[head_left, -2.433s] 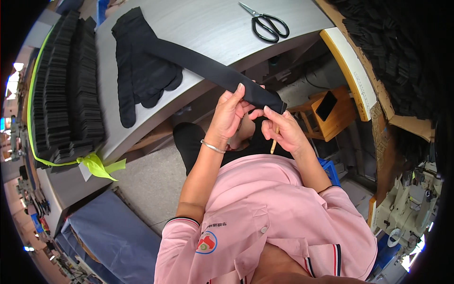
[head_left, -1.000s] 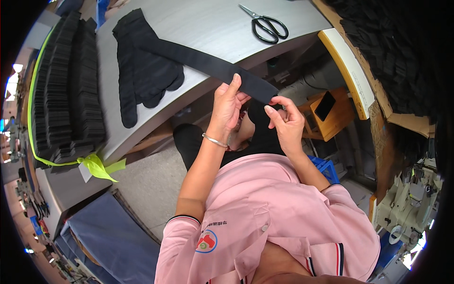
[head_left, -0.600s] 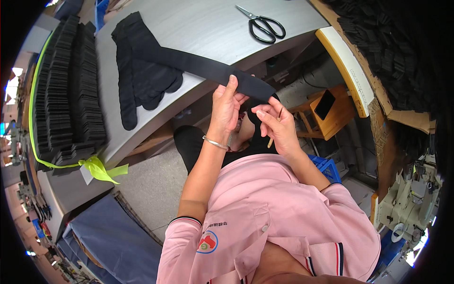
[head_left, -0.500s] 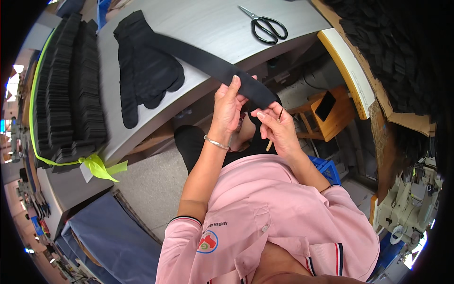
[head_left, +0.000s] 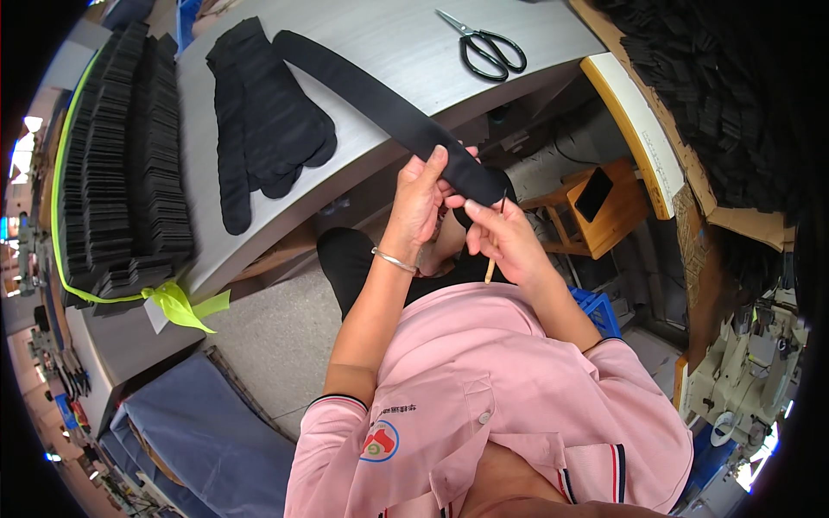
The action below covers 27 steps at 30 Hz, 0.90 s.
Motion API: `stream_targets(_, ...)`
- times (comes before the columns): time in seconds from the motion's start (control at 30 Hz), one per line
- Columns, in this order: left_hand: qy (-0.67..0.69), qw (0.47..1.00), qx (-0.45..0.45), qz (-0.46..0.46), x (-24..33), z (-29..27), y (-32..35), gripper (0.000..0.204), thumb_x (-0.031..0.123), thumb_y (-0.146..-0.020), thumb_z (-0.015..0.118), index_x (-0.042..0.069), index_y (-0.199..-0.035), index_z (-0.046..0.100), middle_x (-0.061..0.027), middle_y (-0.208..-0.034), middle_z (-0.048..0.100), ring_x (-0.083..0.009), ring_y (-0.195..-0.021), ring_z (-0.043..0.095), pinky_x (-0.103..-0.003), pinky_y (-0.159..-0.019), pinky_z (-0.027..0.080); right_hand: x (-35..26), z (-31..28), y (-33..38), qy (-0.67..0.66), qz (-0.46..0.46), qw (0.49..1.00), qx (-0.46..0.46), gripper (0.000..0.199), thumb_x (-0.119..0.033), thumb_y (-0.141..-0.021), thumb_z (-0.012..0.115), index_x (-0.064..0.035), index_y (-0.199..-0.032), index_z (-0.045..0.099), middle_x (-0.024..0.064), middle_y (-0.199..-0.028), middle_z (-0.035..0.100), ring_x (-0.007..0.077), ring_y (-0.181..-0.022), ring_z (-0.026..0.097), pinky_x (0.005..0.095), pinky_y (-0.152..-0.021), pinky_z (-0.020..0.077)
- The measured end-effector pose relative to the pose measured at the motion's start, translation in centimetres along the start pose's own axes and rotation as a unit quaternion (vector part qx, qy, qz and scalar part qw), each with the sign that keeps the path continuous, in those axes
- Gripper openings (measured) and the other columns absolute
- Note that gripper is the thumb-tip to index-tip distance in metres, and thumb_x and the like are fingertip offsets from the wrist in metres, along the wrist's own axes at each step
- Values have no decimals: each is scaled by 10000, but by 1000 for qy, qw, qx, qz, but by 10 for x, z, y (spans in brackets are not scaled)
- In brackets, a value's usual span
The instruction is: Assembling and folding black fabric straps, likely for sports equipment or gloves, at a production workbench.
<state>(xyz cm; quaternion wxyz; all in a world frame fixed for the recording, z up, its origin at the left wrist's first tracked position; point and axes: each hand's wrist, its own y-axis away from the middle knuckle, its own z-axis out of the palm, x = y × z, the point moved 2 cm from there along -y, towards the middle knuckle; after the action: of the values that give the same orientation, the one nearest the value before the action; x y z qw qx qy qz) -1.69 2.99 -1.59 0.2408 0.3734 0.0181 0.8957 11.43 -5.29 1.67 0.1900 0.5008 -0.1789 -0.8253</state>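
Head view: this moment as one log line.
left hand: holds black strip | right hand: at strip's end, holds thin stick | scissors: on table

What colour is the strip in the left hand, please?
The strip is plain black, showing best in the head view.

Pink polo shirt (head_left: 535,380): short line of dark characters (head_left: 399,410) across chest; just beside it, round emblem (head_left: 378,442), blue ring enclosing red shape and green mark. White board (head_left: 635,112) with yellow edge: cluster of faint small marks, too small to read.
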Motion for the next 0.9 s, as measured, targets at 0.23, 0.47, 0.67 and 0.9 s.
stream_targets(0.23,5,1000,5,-14,-5,0,-2,451,360,-992,604,-6,-1248,536,-205,-1210,651,-242,-1051,679,-357,-874,591,-7,15,5,61,-10,998,-11,238,-272,-982,625,-56,-1055,693,-2,-648,612,36,-490,508,171,-437,275)
stream_targets(0.47,27,997,-63,-34,-7,-3,-2,406,353,-1005,585,0,-1205,569,-201,-1180,665,-215,-997,685,-264,-739,570,2,-11,-13,26,-42,999,18,307,-313,-1000,586,-27,-988,696,35,-561,589,27,-413,403,186,-400,247)
stream_targets(0.67,-14,997,73,-4,-24,-5,4,238,177,-933,706,20,-1073,595,-103,-913,700,-138,-748,688,-240,-645,553,8,-16,-15,19,-64,996,65,305,-309,-990,620,-47,-845,676,84,-585,633,53,-416,458,180,-407,259)
stream_targets(0.9,32,997,75,-2,-17,-2,4,82,91,-932,667,13,-938,643,-80,-874,686,-146,-721,659,-253,-602,549,14,-8,-9,-18,-57,998,28,288,-253,-995,605,21,-1008,691,127,-1004,737,78,-528,584,179,-413,315)
